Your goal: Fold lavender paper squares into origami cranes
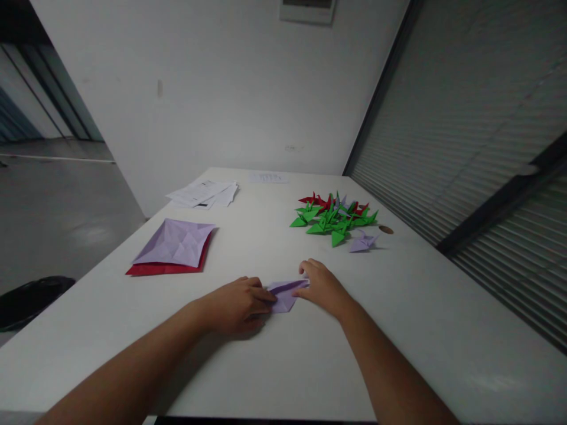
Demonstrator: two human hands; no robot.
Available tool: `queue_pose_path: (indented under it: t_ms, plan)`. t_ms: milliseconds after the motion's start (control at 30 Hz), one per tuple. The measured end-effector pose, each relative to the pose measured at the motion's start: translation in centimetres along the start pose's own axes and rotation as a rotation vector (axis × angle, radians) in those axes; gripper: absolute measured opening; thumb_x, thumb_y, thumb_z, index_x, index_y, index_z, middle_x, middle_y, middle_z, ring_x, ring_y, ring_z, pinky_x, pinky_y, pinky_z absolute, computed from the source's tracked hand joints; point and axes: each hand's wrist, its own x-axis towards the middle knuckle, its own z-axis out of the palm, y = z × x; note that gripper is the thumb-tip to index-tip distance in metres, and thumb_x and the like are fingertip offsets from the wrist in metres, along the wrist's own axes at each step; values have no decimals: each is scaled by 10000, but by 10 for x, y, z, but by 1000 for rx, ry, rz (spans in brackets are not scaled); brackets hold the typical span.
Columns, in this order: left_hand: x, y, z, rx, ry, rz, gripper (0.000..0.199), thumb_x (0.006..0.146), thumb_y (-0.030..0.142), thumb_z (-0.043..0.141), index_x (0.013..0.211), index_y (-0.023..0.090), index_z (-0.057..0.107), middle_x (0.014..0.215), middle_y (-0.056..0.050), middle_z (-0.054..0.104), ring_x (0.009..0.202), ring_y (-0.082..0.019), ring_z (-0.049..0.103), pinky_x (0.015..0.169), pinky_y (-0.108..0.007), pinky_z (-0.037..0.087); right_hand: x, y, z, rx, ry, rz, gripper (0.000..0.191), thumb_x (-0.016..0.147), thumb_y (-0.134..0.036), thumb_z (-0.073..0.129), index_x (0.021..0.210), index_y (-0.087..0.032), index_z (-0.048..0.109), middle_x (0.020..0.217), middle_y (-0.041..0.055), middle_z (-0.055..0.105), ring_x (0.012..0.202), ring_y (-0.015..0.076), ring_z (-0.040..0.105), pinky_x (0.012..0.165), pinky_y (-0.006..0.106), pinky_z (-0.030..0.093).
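Observation:
A small folded piece of lilac origami paper [283, 298] lies on the white table between my hands, with one flap partly raised. My left hand [243, 304] rests over its left end, fingers closed together and pressing it against the tabletop. At the other end, my right hand [319, 284] pinches the paper's right corner between thumb and fingers. Part of the paper is hidden beneath my left fingers. Beyond my right hand sits a lilac paper crane [364, 242], close to a pile of green paper cranes [330, 223] mixed with red ones.
Creased lilac sheets [175, 245] lie on red paper [166, 270] at the left. Printed papers [201, 193] and a paper strip [268, 177] are farther back. A round hole [385, 229] is near the right edge, beside window blinds [465, 118]. A black bin bag [33, 301] stands lower left.

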Motion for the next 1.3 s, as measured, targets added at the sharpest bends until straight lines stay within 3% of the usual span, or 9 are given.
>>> queue_pose_path:
  t_ms: [233,467,667,967,1067,1167,1300]
  plan:
    - [-3,-2,-2,-36,-23,32,326,858,275,667,1173,202,707,1439,-87,584,1117,-287,576,980,-417,470,4,10,1,48,-42,33,422,648,-390,923,879,-172,645,823,22,626,817,215,566,672,280,385]
    - [-5,-3,-2,-31,-3,49,306,860,267,665,1151,193,721,1492,-106,524,1204,-308,542,1038,-439,464,4,17,0,103,-32,81,325,693,-341,884,862,-164,670,765,4,617,748,189,565,634,266,363]
    - [-8,-7,-1,-77,-36,72,417,813,347,722,1196,182,713,1625,-134,353,1335,-368,506,1122,-474,418,4,23,-1,142,-59,128,265,741,-332,834,852,-160,666,757,9,638,678,164,563,608,263,360]
    - [-10,-14,7,-114,-24,79,494,821,406,721,1259,177,699,1515,-201,495,1299,-390,565,1073,-506,472,4,26,1,161,-63,135,224,756,-301,809,866,-163,670,751,2,632,666,162,573,595,262,373]
    - [-9,-12,6,-88,-36,76,480,819,406,725,1240,175,705,1487,-204,523,1285,-388,574,1069,-501,477,3,22,-2,146,-8,61,147,789,-246,772,870,-162,682,780,21,648,727,183,586,652,286,421]
    - [-8,-10,5,-66,-46,70,450,829,405,713,1219,182,713,1469,-197,540,1273,-384,581,1063,-494,483,3,12,-6,186,114,-121,85,860,-148,659,925,-166,712,888,65,687,871,216,610,796,344,492]
    - [-7,-9,7,-30,-68,44,493,846,435,694,1277,196,683,1505,-188,507,1319,-390,539,1080,-511,464,1,-8,-5,181,185,-370,314,915,-69,526,1117,-186,736,1026,107,728,1035,253,618,940,440,523]
